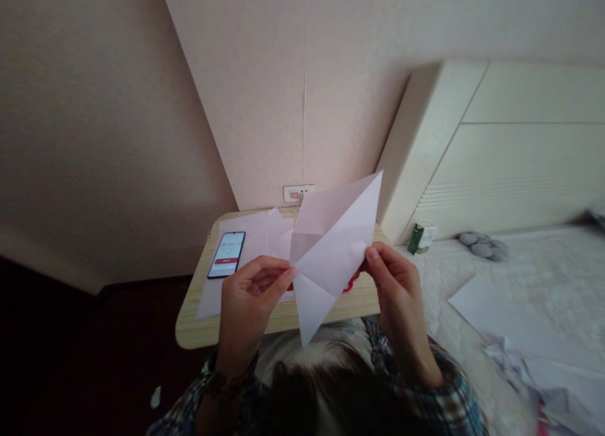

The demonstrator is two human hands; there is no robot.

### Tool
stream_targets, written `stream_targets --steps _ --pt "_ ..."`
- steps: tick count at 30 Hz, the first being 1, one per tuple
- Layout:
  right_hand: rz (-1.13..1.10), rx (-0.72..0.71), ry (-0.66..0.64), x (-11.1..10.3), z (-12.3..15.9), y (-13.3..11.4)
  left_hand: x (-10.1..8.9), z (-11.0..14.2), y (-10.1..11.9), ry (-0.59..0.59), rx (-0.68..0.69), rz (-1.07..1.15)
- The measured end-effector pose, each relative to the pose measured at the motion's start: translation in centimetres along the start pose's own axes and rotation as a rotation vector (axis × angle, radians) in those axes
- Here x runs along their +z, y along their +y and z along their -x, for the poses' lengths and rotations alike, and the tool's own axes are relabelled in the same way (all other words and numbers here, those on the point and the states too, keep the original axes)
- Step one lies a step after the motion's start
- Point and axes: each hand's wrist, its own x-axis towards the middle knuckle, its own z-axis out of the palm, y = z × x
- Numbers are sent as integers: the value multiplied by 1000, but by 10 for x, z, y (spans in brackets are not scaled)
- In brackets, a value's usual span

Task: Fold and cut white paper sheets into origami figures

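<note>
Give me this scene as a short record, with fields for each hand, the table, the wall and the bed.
Left hand: pinching the left edge of a creased white paper
Right hand: pinching the same paper's right edge
Wood-grain table: smartphone lying on white paper sheets; red item, mostly hidden
Wall: socket plate
Bed: green-and-white box near the headboard, more paper
</note>
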Motion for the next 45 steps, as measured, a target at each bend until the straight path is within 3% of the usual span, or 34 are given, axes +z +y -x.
stream_targets --steps 7,13,23,33,38,45 --pt "18 103 -36 4 -1 1 -1 0 0 8 -14 -24" --pt "8 109 0 6 1 5 1 2 -1 -4 -12 -38" --pt "54 157 -43 14 2 3 5 4 4 35 -32 -39" --pt "106 97 104 6 -3 15 2 3 5 -46 -107 11" --pt "144 77 59 16 4 6 13 6 1 -185 -219 20" --pt "158 60 -79 16 3 9 13 7 -12 -119 -260 24"
